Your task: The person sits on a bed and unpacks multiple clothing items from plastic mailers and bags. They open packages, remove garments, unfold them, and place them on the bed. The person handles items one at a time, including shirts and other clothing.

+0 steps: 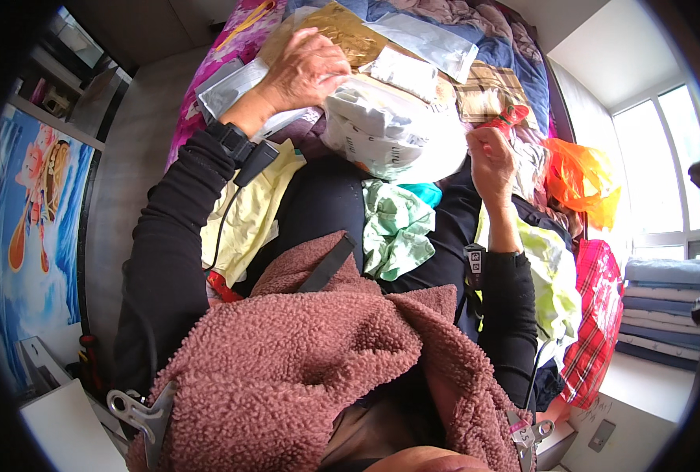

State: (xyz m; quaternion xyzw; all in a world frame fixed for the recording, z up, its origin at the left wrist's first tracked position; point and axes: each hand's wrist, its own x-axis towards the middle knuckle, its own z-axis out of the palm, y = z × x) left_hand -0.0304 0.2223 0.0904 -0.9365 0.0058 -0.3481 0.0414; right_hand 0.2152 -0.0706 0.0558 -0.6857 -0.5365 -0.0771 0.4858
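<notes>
Between my hands a white plastic bag [400, 133] with printing, stuffed full, rests at my knees. At its upper left edge is my left hand [311, 71], fingers curled; whether they pinch the plastic cannot be made out. My right hand [491, 153] is closed at the bag's right edge, beside a red plastic piece [508, 116]; what lies within its fingers is hidden. Above the bag are a small white packet [403, 72], a brown-gold plastic packet [347, 32] and a clear plastic bag [426, 44]. A pale green cloth [397, 230] lies between my thighs.
Yellow cloth [237, 218] lies at left, yellow-green cloth [547, 277] at right. Near the right edge of the bed are an orange plastic bag [583, 177] and a red plaid bag [597, 318]. Folded textiles [662, 312] are stacked by the window. A brown plaid cloth [491, 88] is upper right.
</notes>
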